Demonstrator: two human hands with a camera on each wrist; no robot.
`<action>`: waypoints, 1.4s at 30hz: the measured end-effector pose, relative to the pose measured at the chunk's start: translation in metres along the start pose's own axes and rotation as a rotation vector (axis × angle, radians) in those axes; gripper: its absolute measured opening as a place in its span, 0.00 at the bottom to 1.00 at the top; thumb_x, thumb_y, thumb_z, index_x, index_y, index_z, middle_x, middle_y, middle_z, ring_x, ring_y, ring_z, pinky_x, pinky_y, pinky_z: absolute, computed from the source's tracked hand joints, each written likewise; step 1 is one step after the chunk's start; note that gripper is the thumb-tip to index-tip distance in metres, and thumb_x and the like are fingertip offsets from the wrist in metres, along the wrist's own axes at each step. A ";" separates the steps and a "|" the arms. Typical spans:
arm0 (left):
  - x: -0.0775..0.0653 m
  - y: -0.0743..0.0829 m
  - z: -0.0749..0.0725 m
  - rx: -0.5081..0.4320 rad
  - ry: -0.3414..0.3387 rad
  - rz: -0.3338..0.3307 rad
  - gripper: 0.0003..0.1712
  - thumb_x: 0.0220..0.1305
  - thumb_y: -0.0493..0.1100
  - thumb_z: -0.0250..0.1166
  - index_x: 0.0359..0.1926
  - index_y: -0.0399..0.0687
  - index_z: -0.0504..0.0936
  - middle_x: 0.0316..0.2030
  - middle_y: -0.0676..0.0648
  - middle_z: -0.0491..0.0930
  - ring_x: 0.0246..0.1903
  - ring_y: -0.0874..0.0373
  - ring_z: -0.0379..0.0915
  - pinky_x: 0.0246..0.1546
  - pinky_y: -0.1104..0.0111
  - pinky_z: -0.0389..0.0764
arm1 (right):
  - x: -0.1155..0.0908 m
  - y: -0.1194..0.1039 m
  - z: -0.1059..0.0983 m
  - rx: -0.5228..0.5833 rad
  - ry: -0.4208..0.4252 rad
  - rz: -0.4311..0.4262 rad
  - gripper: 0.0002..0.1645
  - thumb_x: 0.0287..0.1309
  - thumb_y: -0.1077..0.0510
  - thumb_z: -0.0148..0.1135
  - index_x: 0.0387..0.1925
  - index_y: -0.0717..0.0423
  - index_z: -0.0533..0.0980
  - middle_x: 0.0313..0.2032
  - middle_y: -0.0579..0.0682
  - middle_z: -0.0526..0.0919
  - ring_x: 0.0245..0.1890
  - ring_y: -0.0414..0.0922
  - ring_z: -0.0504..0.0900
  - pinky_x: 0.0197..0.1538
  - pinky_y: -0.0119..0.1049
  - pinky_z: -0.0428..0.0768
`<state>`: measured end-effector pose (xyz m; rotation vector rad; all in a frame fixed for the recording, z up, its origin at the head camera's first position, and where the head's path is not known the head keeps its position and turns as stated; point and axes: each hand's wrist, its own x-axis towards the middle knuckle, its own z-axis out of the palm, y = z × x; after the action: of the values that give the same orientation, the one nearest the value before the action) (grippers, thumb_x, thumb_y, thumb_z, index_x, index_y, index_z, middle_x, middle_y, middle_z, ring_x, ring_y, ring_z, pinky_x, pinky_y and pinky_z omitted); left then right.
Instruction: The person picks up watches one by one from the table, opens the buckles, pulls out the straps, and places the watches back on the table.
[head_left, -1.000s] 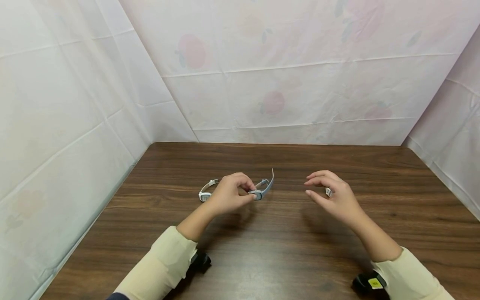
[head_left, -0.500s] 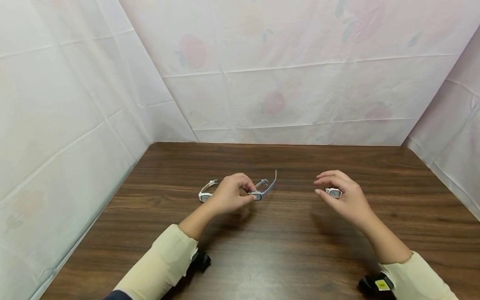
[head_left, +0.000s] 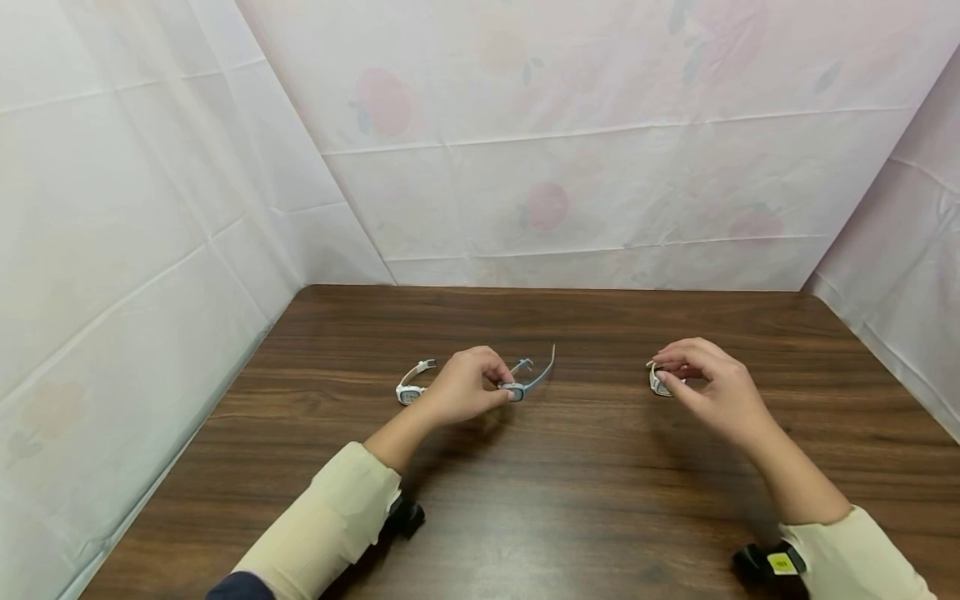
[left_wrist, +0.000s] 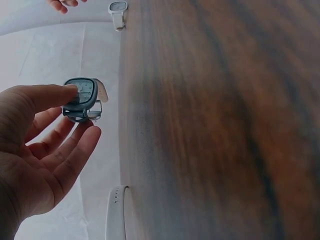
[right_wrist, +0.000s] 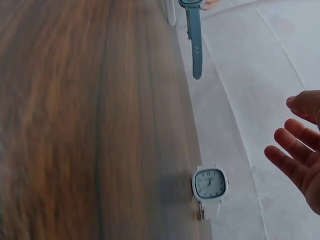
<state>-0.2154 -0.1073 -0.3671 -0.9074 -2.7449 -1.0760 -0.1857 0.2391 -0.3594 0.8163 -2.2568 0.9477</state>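
Note:
My left hand [head_left: 467,387] pinches a light blue wristwatch [head_left: 513,391] between thumb and fingers. Its face [left_wrist: 82,90] points up towards the camera in the left wrist view, and its loose blue strap [right_wrist: 195,45] hangs down in the right wrist view. On the right, my right hand [head_left: 716,390] hovers by a white wristwatch [head_left: 660,383], partly covering it in the head view. In the right wrist view a gap separates the bent fingers [right_wrist: 290,150] from this white watch [right_wrist: 210,183], which rests on the table.
Another white wristwatch [head_left: 409,393] lies on the dark wooden table [head_left: 570,475], just left of my left hand and partly behind it. Pale fruit-print cloth [head_left: 547,150] hangs behind the table and along both sides. Black wrist devices [head_left: 768,562] sit under the sleeves.
My right hand has moved to the right, away from the blue watch, and come over the right-hand white watch. My left hand keeps its pinch on the blue watch, nearly still.

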 end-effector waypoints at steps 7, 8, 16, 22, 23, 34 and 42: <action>0.005 -0.002 0.003 0.067 -0.018 -0.011 0.07 0.52 0.39 0.75 0.28 0.50 0.84 0.34 0.55 0.77 0.35 0.62 0.75 0.38 0.71 0.78 | -0.003 0.010 -0.007 -0.056 0.001 -0.001 0.18 0.41 0.79 0.70 0.36 0.63 0.81 0.36 0.50 0.82 0.33 0.29 0.76 0.37 0.19 0.77; 0.005 -0.002 0.004 0.078 -0.022 -0.011 0.07 0.52 0.39 0.76 0.28 0.50 0.84 0.33 0.55 0.78 0.35 0.63 0.75 0.38 0.72 0.78 | -0.004 0.012 -0.008 -0.063 0.002 0.000 0.18 0.41 0.79 0.71 0.36 0.63 0.81 0.36 0.50 0.82 0.33 0.29 0.76 0.37 0.18 0.77; 0.004 -0.002 0.005 0.123 -0.037 -0.013 0.07 0.52 0.39 0.76 0.28 0.49 0.84 0.32 0.53 0.78 0.33 0.61 0.75 0.35 0.71 0.77 | -0.009 0.020 -0.015 -0.111 -0.009 0.037 0.17 0.44 0.78 0.70 0.37 0.61 0.82 0.34 0.48 0.82 0.33 0.27 0.75 0.37 0.17 0.76; 0.004 -0.001 0.005 0.123 -0.065 -0.020 0.08 0.52 0.39 0.76 0.27 0.48 0.83 0.33 0.52 0.78 0.32 0.60 0.77 0.35 0.72 0.77 | -0.012 0.025 -0.018 -0.135 -0.042 0.070 0.17 0.45 0.78 0.69 0.37 0.63 0.81 0.35 0.50 0.81 0.34 0.25 0.74 0.36 0.16 0.75; 0.004 -0.001 0.005 0.122 -0.071 -0.019 0.08 0.52 0.39 0.76 0.27 0.48 0.83 0.32 0.52 0.77 0.32 0.60 0.77 0.35 0.72 0.77 | -0.012 0.025 -0.018 -0.140 -0.046 0.075 0.17 0.45 0.78 0.69 0.38 0.62 0.81 0.35 0.50 0.81 0.34 0.25 0.74 0.36 0.16 0.75; 0.004 0.000 0.009 0.139 -0.112 -0.038 0.08 0.52 0.38 0.75 0.27 0.49 0.82 0.33 0.50 0.78 0.33 0.57 0.77 0.35 0.68 0.76 | -0.016 0.032 -0.020 -0.131 -0.059 0.107 0.17 0.46 0.77 0.69 0.39 0.62 0.81 0.38 0.52 0.82 0.36 0.25 0.74 0.37 0.17 0.76; 0.008 0.001 0.008 0.175 -0.135 -0.057 0.07 0.52 0.38 0.74 0.29 0.48 0.82 0.32 0.51 0.80 0.32 0.60 0.76 0.36 0.68 0.76 | -0.020 0.038 -0.022 -0.134 -0.092 0.120 0.16 0.48 0.76 0.69 0.40 0.64 0.81 0.39 0.55 0.82 0.36 0.27 0.75 0.36 0.18 0.77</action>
<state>-0.2206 -0.0975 -0.3705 -0.9138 -2.9342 -0.7922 -0.1936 0.2834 -0.3755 0.6848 -2.4426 0.8166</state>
